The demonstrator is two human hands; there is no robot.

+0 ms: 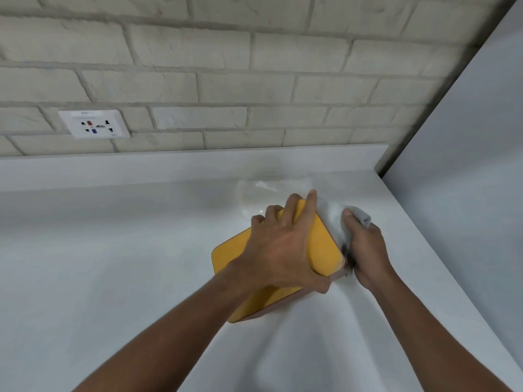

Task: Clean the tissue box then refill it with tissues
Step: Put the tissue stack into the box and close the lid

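Observation:
A yellow tissue box (240,258) with rounded corners stands tilted on the white counter (113,250), right of the middle. My left hand (283,250) lies over its top, with fingers curled over the far edge and the thumb on the near right corner. My right hand (365,250) grips a grey-white cloth (359,217) bunched against the box's right side. The box's opening is hidden. Behind the box lies a clear plastic pack (260,193), blurred; I cannot tell what it contains.
A pale brick wall runs along the back with a white socket plate (94,124) at the left. A raised ledge (169,162) borders the counter's far edge. A grey panel (467,165) closes off the right side.

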